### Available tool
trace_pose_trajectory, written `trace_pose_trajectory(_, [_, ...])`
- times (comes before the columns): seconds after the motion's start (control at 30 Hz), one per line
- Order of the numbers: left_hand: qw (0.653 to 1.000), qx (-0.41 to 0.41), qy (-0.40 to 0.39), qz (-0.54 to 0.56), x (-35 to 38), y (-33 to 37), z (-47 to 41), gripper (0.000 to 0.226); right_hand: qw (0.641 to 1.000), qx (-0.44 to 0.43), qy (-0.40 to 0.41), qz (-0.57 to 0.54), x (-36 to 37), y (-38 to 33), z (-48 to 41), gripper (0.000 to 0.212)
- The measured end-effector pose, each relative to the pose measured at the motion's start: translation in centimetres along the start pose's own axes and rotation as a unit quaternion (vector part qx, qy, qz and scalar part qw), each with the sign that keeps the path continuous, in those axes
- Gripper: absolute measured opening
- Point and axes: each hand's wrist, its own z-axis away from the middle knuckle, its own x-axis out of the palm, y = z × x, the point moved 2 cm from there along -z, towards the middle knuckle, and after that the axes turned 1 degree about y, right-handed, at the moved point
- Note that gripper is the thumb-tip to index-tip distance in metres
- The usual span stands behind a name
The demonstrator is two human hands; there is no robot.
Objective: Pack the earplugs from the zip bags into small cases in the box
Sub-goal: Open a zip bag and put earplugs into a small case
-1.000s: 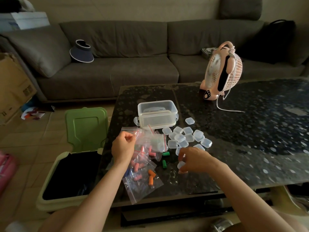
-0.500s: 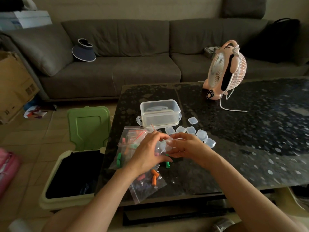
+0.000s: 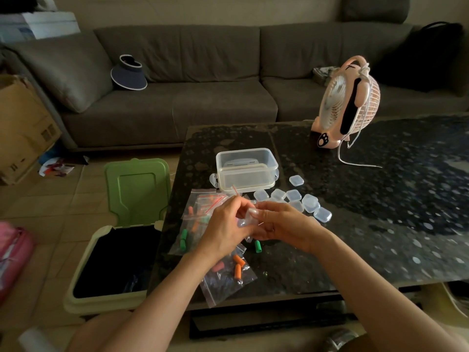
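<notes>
Right now I see both hands meeting low over the near left part of the dark speckled table (image 3: 380, 224). The left hand (image 3: 224, 231) has its fingers curled, with thumb and fingertips pinching a small clear case (image 3: 246, 217). The right hand (image 3: 284, 224) curls round the same case from the other side, so the case is held between the two hands, just above the tabletop. I cannot tell whether the case is open or whether anything is in it.

To the left of the left hand lies a zip bag (image 3: 200, 212) with green earplugs (image 3: 184, 240) and orange ones inside. A second zip bag (image 3: 228, 283) lies flat near the table's front edge, between the forearms, holding orange earplugs (image 3: 238, 269) and a pink one. One loose green earplug (image 3: 258, 246) lies on the table just under the right hand.

Beyond the right hand sits a cluster of closed small cases (image 3: 308, 203), with one apart (image 3: 296, 180) beside the clear plastic box (image 3: 246, 168). The box stands just behind the bags.

Further back on the table stands a pink desk fan (image 3: 347, 102). On the floor to the left is a bin with its green lid (image 3: 137, 189) raised.
</notes>
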Motion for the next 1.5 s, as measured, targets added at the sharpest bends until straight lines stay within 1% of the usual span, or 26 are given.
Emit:
trace_pose_trajectory(0.1, [1.000, -0.003, 0.001, -0.007, 0.0, 0.0, -0.1, 0.030, 1.000, 0.001, 0.008, 0.000, 0.0, 0.2, -0.3, 0.053])
trace_pose_trajectory(0.2, [1.000, -0.015, -0.015, -0.012, 0.1, -0.1, -0.1, 0.028, 1.000, 0.001, 0.015, 0.013, -0.3, 0.3, -0.5, 0.051])
trace_pose_trajectory(0.27, [0.999, -0.027, -0.020, -0.006, 0.0, -0.2, -0.1, 0.029, 0.998, -0.009, 0.046, 0.039, -0.5, 0.5, -0.8, 0.040])
trace_pose_trajectory(0.3, [0.999, -0.031, -0.017, -0.005, -0.1, -0.3, -0.2, 0.031, 0.993, -0.020, 0.088, 0.070, -0.7, 0.7, -1.1, 0.031])
trace_pose_trajectory(0.33, [0.999, -0.034, -0.009, -0.006, -0.3, -0.3, -0.2, 0.034, 0.980, -0.041, 0.149, 0.126, -1.0, 1.0, -1.4, 0.023])
trace_pose_trajectory(0.37, [0.999, -0.040, 0.000, -0.012, -0.6, -0.3, -0.3, 0.038, 0.950, -0.073, 0.213, 0.216, -1.5, 1.2, -1.7, 0.015])
trace_pose_trajectory(0.4, [0.999, -0.047, 0.010, -0.021, -0.9, -0.3, -0.3, 0.041, 0.906, -0.105, 0.253, 0.323, -2.0, 1.5, -2.0, 0.009])
trace_pose_trajectory(0.43, [0.998, -0.051, 0.019, -0.032, -1.2, -0.3, -0.3, 0.043, 0.863, -0.120, 0.260, 0.415, -2.1, 1.9, -2.3, 0.008])
trace_pose_trajectory(0.47, [0.997, -0.055, 0.023, -0.042, -1.4, -0.3, -0.3, 0.044, 0.831, -0.113, 0.247, 0.485, -2.2, 2.4, -2.5, 0.011])
trace_pose_trajectory(0.53, [0.996, -0.064, 0.019, -0.051, -1.7, -0.3, -0.2, 0.045, 0.804, -0.084, 0.209, 0.551, -2.0, 3.4, -2.8, 0.017])
trace_pose_trajectory(0.63, [0.996, -0.083, -0.003, -0.042, -1.5, -0.4, 0.0, 0.045, 0.777, -0.095, 0.194, 0.591, -1.4, 3.9, -3.0, 0.018])
trace_pose_trajectory(0.7, [0.995, -0.094, -0.008, -0.035, -1.3, -0.4, 0.0, 0.047, 0.776, -0.106, 0.195, 0.590, -1.2, 3.9, -3.0, 0.015])
trace_pose_trajectory(0.8, [0.994, -0.108, 0.000, -0.028, -1.4, -0.5, 0.0, 0.046, 0.780, -0.096, 0.218, 0.578, -1.2, 3.3, -2.6, 0.015])
trace_pose_trajectory(0.87, [0.993, -0.112, 0.006, -0.028, -1.5, -0.5, 0.0, 0.044, 0.804, -0.090, 0.217, 0.546, -1.1, 2.9, -2.2, 0.021])
trace_pose_trajectory(0.93, [0.993, -0.112, 0.014, -0.019, -1.4, -0.7, -0.1, 0.041, 0.823, -0.078, 0.185, 0.531, -0.9, 3.2, -1.9, 0.023])
trace_pose_trajectory(1.0, [0.993, -0.120, 0.014, -0.006, -1.2, -0.9, -0.1, 0.039, 0.820, -0.077, 0.155, 0.546, -0.5, 4.0, -1.9, 0.020])
trace_pose_trajectory(1.07, [0.992, -0.125, 0.012, 0.017, -1.0, -1.1, -0.1, 0.039, 0.819, -0.086, 0.149, 0.547, -0.3, 4.6, -2.0, 0.017])
trace_pose_trajectory(1.17, [0.989, -0.135, 0.018, 0.049, -1.0, -1.1, 0.0, 0.041, 0.825, -0.089, 0.144, 0.539, 0.0, 4.5, -2.1, 0.021])
trace_pose_trajectory(1.33, [0.987, -0.143, 0.026, 0.071, -1.4, -1.1, 0.0, 0.054, 0.833, -0.091, 0.135, 0.528, 0.1, 4.1, -1.8, 0.019])
trace_pose_trajectory(1.5, [0.980, -0.174, 0.013, 0.097, -1.3, -1.2, -0.1, 0.043, 0.851, -0.083, 0.167, 0.492, -0.5, 2.4, -1.2, 0.024])
